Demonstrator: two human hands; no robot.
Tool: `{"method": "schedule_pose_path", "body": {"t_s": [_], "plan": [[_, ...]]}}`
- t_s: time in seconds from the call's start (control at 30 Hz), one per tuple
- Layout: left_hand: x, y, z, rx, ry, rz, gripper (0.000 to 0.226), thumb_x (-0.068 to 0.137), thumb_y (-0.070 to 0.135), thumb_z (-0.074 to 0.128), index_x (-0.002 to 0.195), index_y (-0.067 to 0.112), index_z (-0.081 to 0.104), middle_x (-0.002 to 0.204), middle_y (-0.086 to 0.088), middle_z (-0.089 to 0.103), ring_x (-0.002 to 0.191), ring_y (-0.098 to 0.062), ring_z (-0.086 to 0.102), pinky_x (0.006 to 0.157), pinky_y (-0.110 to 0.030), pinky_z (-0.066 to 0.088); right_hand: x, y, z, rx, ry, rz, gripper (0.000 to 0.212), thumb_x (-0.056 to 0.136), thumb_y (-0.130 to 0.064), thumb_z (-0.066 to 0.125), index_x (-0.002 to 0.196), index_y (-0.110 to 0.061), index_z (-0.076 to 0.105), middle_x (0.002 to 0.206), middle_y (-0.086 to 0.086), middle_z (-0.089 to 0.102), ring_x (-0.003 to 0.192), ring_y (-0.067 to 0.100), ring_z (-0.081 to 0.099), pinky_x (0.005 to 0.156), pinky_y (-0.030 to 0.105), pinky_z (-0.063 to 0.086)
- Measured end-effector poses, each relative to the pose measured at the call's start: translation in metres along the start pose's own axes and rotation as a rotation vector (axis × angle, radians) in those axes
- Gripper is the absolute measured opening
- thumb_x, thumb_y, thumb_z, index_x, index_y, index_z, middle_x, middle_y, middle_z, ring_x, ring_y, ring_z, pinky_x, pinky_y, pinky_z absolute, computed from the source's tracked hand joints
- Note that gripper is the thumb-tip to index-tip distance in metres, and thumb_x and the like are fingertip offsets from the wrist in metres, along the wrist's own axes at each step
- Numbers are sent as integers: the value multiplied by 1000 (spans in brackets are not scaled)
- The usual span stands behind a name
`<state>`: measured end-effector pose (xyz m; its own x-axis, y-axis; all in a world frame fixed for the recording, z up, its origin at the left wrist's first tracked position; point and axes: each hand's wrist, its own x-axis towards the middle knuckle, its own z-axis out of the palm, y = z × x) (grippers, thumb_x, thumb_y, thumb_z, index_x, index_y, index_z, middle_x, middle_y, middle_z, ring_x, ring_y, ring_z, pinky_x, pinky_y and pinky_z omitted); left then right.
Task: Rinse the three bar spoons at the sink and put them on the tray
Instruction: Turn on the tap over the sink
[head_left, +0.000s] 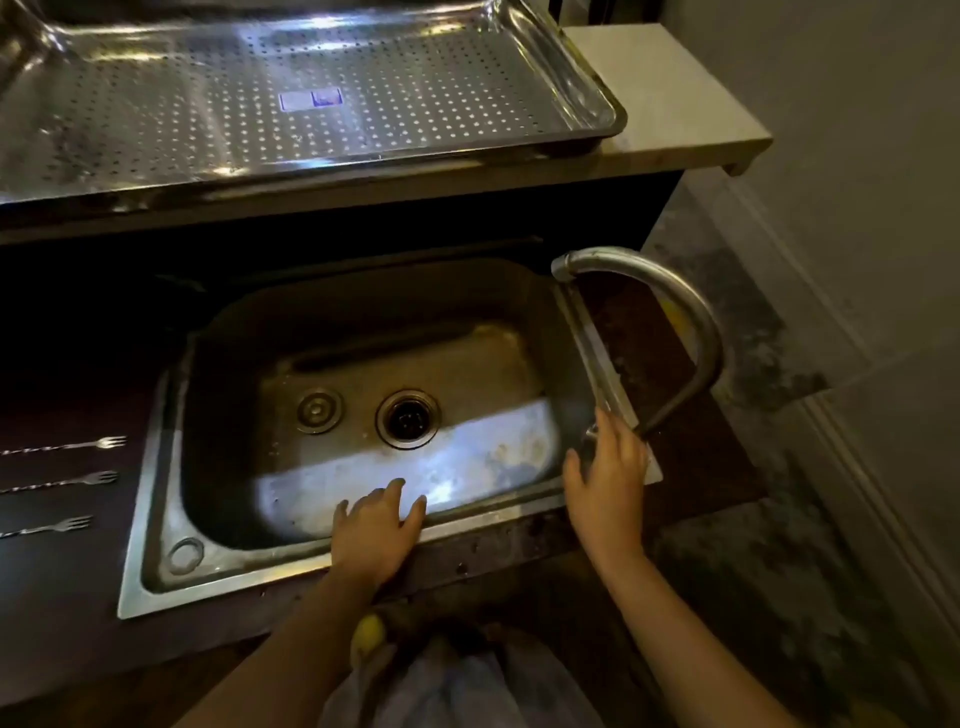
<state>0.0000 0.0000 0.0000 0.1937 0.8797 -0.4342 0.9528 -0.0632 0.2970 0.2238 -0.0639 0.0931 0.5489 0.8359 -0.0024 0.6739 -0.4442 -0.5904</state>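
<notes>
Standing at a dim counter, looking down on a perforated steel tray (571, 88) lying bare on the raised pale shelf at the back. Below it, sitting sunk into the dark worktop, a worn steel sink (156, 519) with its drain open and no water showing from the curved faucet (691, 306) arching over the right rim. Resting flat on the near rim, left hand (376, 535), fingers spread and gripping nothing. Reaching toward the foot of the faucet, right hand (608, 478), fingers loosely open and touching or nearly touching what looks like the tap handle; not closing on anything clearly visible.

Lying untouched on the worktop left of the sink, well apart from both hands, three bar spoons (67, 483), laid side by side in a column, forked ends pointing toward the basin, bowls running out of view past the left edge. Rinsing apparently not yet begun.

Judging by look: thin, long, stiff metal, light to lift, likely turning slippery once wet. Twisted shafts probably offering the best purchase, so pinching near mid-stem rather than at the tines seeming wisest. Lying flat on the counter, possibly needing a fingertip slid under one end before lifting.
</notes>
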Motion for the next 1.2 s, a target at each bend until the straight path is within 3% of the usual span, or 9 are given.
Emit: {"method": "schedule_pose_path", "body": {"t_s": [0.17,0.33,0.4,0.53,0.73,0.9,1.2], "plan": [[1,0,1,34,24,13,58,91,56,25,143,30,27,133,-2,56,126,-23,48,114,-53,12,-9,5,9,-139,-97,-12,62,95,-18,43,148,-7,12,158,8,12,145,23,12,115,34,25],[1,1,-2,23,10,13,60,92,56,24,146,31,19,139,-2,51,130,-23,44,115,-54,9,-6,6,13,-298,-136,-37,70,95,-20,44,148,-7,0,159,7,-2,146,23,5,112,33,35],[0,1,-3,10,7,16,60,92,55,24,146,30,17,139,-2,51,129,-23,44,115,-54,9,-3,4,13,-332,-159,-45,74,95,-25,45,147,-5,-3,159,10,-5,146,25,2,114,33,31],[-1,1,-4,9,11,15,61,92,54,25,147,29,16,137,-3,53,128,-23,46,115,-53,10,9,3,11,-401,-188,-35,80,94,-36,44,146,-4,-7,158,12,-8,146,26,-1,116,33,20],[-3,2,-6,-2,22,10,60,93,52,26,147,27,15,135,-3,55,125,-23,49,114,-52,12,15,3,11,-444,-227,-1,81,94,-48,37,146,-4,-6,158,11,-13,146,24,1,114,38,26],[-6,3,-6,-13,36,13,60,94,50,26,148,27,13,135,-3,55,126,-22,48,115,-51,12,18,6,10,-444,-231,8,79,94,-48,35,147,-4,-5,158,9,-12,146,22,1,112,44,28],[-2,1,-6,-28,40,14,61,94,51,27,148,28,12,138,-2,52,128,-22,46,115,-52,11,16,0,10,-309,-173,5,74,95,-44,35,147,-5,0,159,10,-5,146,22,3,116,41,22]]}}
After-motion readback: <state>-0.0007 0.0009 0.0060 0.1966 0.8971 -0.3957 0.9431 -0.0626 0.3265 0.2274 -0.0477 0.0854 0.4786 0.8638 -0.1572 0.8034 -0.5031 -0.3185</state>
